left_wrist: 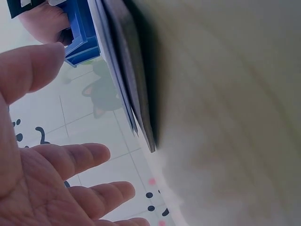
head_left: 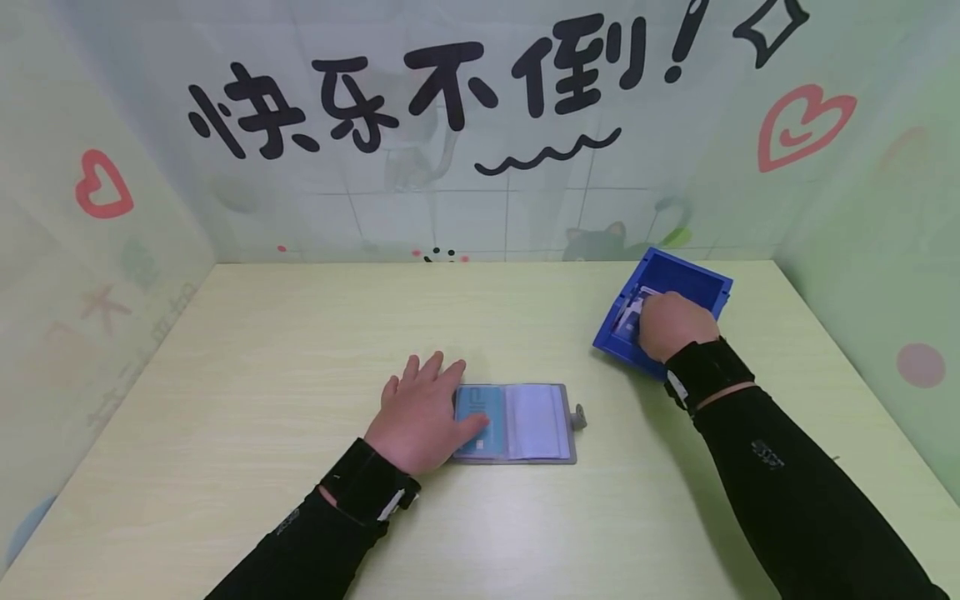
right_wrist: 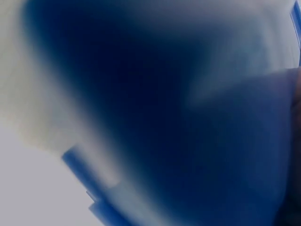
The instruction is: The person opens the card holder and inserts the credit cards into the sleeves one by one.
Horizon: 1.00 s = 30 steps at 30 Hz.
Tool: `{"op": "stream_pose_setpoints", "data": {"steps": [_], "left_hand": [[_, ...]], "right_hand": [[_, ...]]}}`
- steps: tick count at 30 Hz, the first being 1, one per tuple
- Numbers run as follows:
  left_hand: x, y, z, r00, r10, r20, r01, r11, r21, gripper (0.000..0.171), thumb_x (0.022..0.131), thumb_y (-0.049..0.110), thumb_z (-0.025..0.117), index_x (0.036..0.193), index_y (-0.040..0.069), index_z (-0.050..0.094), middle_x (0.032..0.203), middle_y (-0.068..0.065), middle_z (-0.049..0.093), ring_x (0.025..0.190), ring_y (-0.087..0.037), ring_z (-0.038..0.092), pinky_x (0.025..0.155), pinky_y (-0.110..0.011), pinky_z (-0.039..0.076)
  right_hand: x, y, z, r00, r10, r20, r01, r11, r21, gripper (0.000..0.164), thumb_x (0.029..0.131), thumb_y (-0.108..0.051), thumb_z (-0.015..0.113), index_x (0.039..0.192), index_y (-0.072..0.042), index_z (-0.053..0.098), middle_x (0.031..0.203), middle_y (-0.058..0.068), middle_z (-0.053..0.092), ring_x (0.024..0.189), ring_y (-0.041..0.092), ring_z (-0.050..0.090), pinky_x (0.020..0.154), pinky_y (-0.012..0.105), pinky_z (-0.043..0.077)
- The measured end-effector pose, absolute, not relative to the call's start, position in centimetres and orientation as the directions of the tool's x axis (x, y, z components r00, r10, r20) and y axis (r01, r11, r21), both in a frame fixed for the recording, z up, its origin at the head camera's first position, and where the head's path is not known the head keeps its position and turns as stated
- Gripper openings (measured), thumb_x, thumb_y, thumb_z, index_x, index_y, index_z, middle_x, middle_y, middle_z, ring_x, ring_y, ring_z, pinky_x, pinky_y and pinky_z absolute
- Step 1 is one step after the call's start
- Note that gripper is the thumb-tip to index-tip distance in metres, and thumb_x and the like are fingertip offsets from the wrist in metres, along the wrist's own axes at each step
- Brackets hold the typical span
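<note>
An open card holder (head_left: 536, 423) with clear sleeves lies on the table, a light-blue card (head_left: 483, 408) in its left side and a grey snap tab (head_left: 578, 417) at its right. My left hand (head_left: 420, 421) is spread at its left edge, the thumb over the left sleeve. In the left wrist view the holder's edge (left_wrist: 141, 99) stands beside straight fingers. My right hand (head_left: 675, 325) reaches into a blue plastic box (head_left: 693, 279), beside a printed card (head_left: 628, 318). Its fingertips are hidden, and the right wrist view shows mostly blurred blue box.
The pale wooden table (head_left: 300, 333) carries the holder and the box, which sits tilted at the far right. A printed cloth backdrop (head_left: 420, 208) with black lettering and hearts rises behind the table and along both sides.
</note>
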<state>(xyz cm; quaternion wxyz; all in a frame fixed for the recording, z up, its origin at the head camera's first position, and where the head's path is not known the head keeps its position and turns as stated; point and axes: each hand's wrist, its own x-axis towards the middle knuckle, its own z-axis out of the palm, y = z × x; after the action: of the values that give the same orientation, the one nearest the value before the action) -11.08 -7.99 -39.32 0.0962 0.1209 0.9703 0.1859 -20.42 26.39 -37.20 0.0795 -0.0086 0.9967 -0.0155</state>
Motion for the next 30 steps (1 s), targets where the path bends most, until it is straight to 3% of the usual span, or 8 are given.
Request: {"op": "stream_pose_setpoints", "data": {"steps": [7,11,16,20,26,30], "left_hand": [[-11.08,-8.04,-39.25,-0.952,0.272,-0.143,0.199,0.901,0.386,0.081,0.096,0.055,0.067,0.161,0.012,0.044,0.171,-0.020,0.030,0.160,-0.050,0.017,0.123,-0.073,0.020],[-11.08,-8.03,-39.26,-0.952,0.272,-0.140,0.201,0.900,0.387,0.081,0.096,0.054,0.067,0.161,0.012,0.044,0.171,-0.020,0.031,0.160,-0.051,0.018,0.123,-0.073,0.021],[-11.08,-8.03,-39.20,-0.952,0.272,-0.140,0.199,0.898,0.391,0.081,0.096,0.055,0.067,0.161,0.012,0.044,0.171,-0.020,0.031,0.160,-0.050,0.017,0.123,-0.073,0.020],[-11.08,-8.06,-39.18,-0.952,0.272,-0.140,0.199,0.898,0.394,0.081,0.096,0.055,0.067,0.161,0.012,0.044,0.172,-0.020,0.030,0.161,-0.050,0.017,0.123,-0.073,0.020],[-11.07,-8.10,-39.26,-0.952,0.273,-0.139,0.200,0.896,0.396,0.081,0.096,0.055,0.067,0.161,0.012,0.044,0.171,-0.020,0.030,0.160,-0.051,0.018,0.123,-0.073,0.020],[-11.05,-8.08,-39.29,-0.951,0.275,-0.138,0.201,0.895,0.397,0.080,0.096,0.054,0.067,0.160,0.012,0.045,0.171,-0.020,0.031,0.160,-0.051,0.018,0.122,-0.074,0.021]], "right_hand": [[-20.58,26.37,-36.85,-0.981,-0.037,-0.192,-0.030,0.999,-0.037,0.022,0.101,-0.011,0.055,0.086,0.002,0.065,0.080,0.015,0.066,0.068,0.027,0.062,0.064,0.047,0.058],[-20.52,26.39,-36.71,-0.980,-0.034,-0.194,-0.027,0.999,-0.041,0.020,0.100,-0.011,0.055,0.088,0.002,0.064,0.080,0.015,0.064,0.069,0.028,0.060,0.062,0.045,0.056],[-20.42,26.40,-36.83,-0.985,-0.031,-0.171,-0.025,0.999,-0.040,0.021,0.101,-0.010,0.055,0.101,0.008,0.066,0.089,0.023,0.069,0.076,0.033,0.066,0.072,0.055,0.062],[-20.35,26.30,-36.95,-0.990,-0.017,-0.138,-0.013,0.999,-0.035,0.031,0.102,-0.012,0.053,0.116,0.014,0.062,0.104,0.032,0.069,0.091,0.045,0.071,0.082,0.063,0.060],[-20.34,26.45,-37.03,-0.993,-0.011,-0.114,-0.001,0.997,-0.083,0.029,0.104,-0.011,0.050,0.117,0.013,0.057,0.108,0.034,0.068,0.096,0.048,0.070,0.082,0.063,0.060],[-20.41,26.85,-36.72,-0.992,-0.028,-0.120,-0.003,0.979,-0.202,0.026,0.105,-0.007,0.047,0.119,0.009,0.060,0.114,0.031,0.069,0.102,0.045,0.070,0.090,0.062,0.058]]}}
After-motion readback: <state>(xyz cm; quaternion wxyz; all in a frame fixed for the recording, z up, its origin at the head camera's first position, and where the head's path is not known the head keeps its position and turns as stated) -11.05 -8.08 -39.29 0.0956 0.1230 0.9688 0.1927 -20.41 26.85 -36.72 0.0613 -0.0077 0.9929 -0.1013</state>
